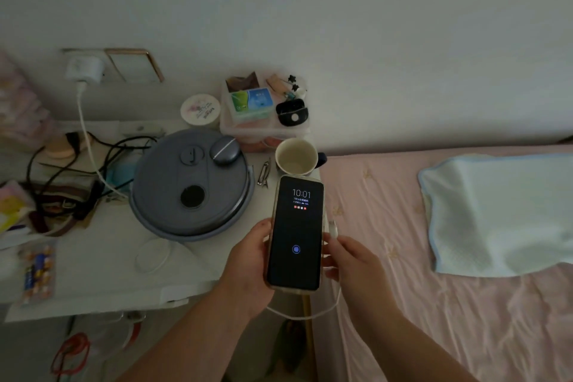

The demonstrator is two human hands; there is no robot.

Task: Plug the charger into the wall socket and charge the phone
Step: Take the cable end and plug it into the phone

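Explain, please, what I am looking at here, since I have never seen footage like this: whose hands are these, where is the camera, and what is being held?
There is one picture, taken by a camera worn on a person's head and looking down. The left hand holds a phone, screen lit. The right hand pinches the free cable plug, not yet in the phone. The charger already sits in the wall socket. On the table lie a round grey lid, a cup and clutter. A bed lies to the right.
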